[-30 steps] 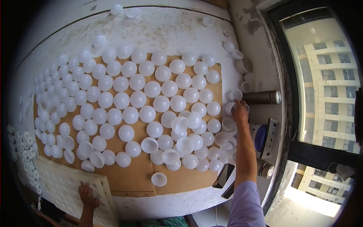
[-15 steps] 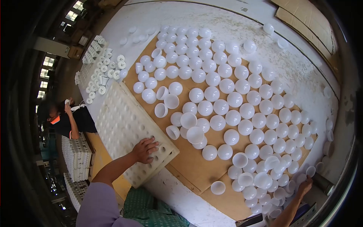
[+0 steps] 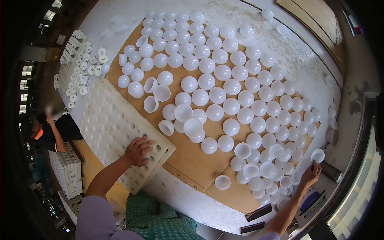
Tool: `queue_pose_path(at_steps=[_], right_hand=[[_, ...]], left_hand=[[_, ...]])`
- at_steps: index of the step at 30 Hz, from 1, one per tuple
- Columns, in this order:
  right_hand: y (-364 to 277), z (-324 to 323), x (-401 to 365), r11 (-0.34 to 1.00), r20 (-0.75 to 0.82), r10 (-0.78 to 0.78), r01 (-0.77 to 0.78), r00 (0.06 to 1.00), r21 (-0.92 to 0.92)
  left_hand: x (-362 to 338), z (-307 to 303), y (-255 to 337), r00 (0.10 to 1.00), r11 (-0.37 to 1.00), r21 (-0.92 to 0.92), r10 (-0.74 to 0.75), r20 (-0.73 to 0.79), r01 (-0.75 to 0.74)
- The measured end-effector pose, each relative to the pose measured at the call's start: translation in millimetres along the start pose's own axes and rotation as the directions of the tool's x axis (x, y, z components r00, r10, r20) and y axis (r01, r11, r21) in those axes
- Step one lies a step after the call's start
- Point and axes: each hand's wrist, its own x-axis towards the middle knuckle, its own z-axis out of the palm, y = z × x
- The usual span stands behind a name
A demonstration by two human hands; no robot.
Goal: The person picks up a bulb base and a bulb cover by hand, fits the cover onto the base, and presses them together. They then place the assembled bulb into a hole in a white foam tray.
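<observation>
My left hand lies with its fingers spread on the near end of a cream tray with rows of round holes. At the right edge of the table, my right hand grips a white half-dome cup by its lower rim, its hollow side partly facing me. Beside that hand is a heap of similar white domes, some overlapping and hollow side up. Many more domes rest round side up in loose rows on brown cardboard. One cup sits apart near the front.
White fittings are grouped at the far left. Another person stands beyond them near stacked trays. Two dark flat objects lie at the front edge. A dark cylinder is right of my right hand.
The view has shifted, so the table appears farther left and up. My right hand has lifted a white cup up at the right edge. My left hand stays on the tray.
</observation>
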Motion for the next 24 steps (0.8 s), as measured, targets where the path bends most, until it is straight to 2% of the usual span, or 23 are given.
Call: queue_pose_path(at_steps=[1,2,3,4,5,6,7,8,9,10,11,13,15,17,18,19,20,21,22,24], right_hand=[[-41.3,-13.7,3.1,0.997,-0.028,-0.050,0.051,0.998,0.054],[-95.7,-28.9,5.0,0.975,-0.024,-0.105,0.107,0.994,0.195],[-140.0,-36.0,-0.1,0.939,0.065,-0.109,0.081,0.992,0.333],[-176.3,-35.4,-5.9,0.883,0.056,-0.260,0.214,0.964,0.417],[-214.2,-35.6,-14.0,0.776,0.126,-0.333,0.196,0.935,0.600],[-243.3,-33.0,-21.1,0.697,0.150,-0.484,0.276,0.862,0.662],[-268.4,-29.2,-26.5,0.639,0.209,-0.592,0.296,0.778,0.710],[-287.3,-13.7,-37.6,0.561,0.181,-0.666,0.326,0.724,0.761],[-306.6,-13.0,-39.4,0.586,0.283,-0.718,0.331,0.636,0.740],[-321.1,2.2,-48.1,0.561,0.239,-0.757,0.418,0.608,0.715],[-331.3,6.6,-50.1,0.568,0.270,-0.771,0.430,0.577,0.702],[-332.1,3.0,-47.2,0.572,0.256,-0.766,0.444,0.590,0.690],[-322.7,-25.2,-37.6,0.619,0.310,-0.728,0.392,0.612,0.681],[-279.4,-40.0,-25.0,0.624,0.197,-0.629,0.337,0.752,0.706],[-245.4,-28.6,-25.8,0.691,0.142,-0.527,0.326,0.838,0.645],[-209.9,-33.1,-15.4,0.791,0.168,-0.393,0.240,0.904,0.562],[-169.6,-33.4,-8.9,0.903,0.192,-0.245,0.152,0.950,0.402],[-126.2,-31.3,-4.8,0.954,0.247,-0.082,0.005,0.966,0.299],[-82.3,-29.4,-4.6,0.990,0.293,0.037,-0.076,0.955,0.121],[-26.8,-31.5,-7.5,0.955,0.403,0.292,-0.288,0.867,-0.073]], left_hand=[[-1.8,1.1,1.9,1.000,1.000,-0.018,0.005,-0.004,-0.005],[-2.3,0.5,2.0,1.000,1.000,-0.010,0.000,-0.005,0.000],[0.1,-0.2,-0.9,1.000,1.000,-0.005,0.007,-0.006,-0.007],[-1.0,0.3,-1.1,1.000,1.000,0.000,0.003,0.013,-0.003],[-4.6,1.4,-1.1,1.000,1.000,0.007,-0.005,0.031,0.005],[-5.7,5.1,-3.5,0.999,1.000,0.007,0.005,0.040,-0.006],[-7.4,10.8,-5.9,0.999,0.999,0.008,0.031,-0.007,-0.031],[-11.5,14.3,-7.4,0.999,0.999,0.029,0.034,-0.008,-0.034],[-11.3,14.5,-7.1,0.999,0.997,0.056,0.046,-0.002,-0.046],[-9.2,14.3,-6.7,0.997,0.996,0.052,0.072,-0.027,-0.070],[-8.4,15.7,-5.0,0.993,0.993,0.034,0.111,-0.042,-0.110],[-9.3,14.1,-6.3,0.998,0.997,0.049,0.068,-0.008,-0.067],[-7.8,13.4,-7.3,0.997,0.996,0.041,0.078,-0.006,-0.078],[-8.9,13.1,-5.5,0.997,0.997,0.029,0.077,0.003,-0.077],[-9.0,13.4,-5.9,0.997,0.996,0.041,0.076,0.000,-0.076],[-9.4,14.5,-6.4,0.997,0.996,0.053,0.075,-0.003,-0.075],[-10.5,16.0,-6.6,0.997,0.996,0.047,0.074,0.004,-0.074],[-11.3,17.4,-7.4,0.997,0.996,0.051,0.072,0.002,-0.072],[-12.6,18.0,-8.1,0.998,0.996,0.055,0.069,0.002,-0.069],[-13.6,17.7,-9.1,0.998,0.997,0.049,0.062,0.020,-0.063]])
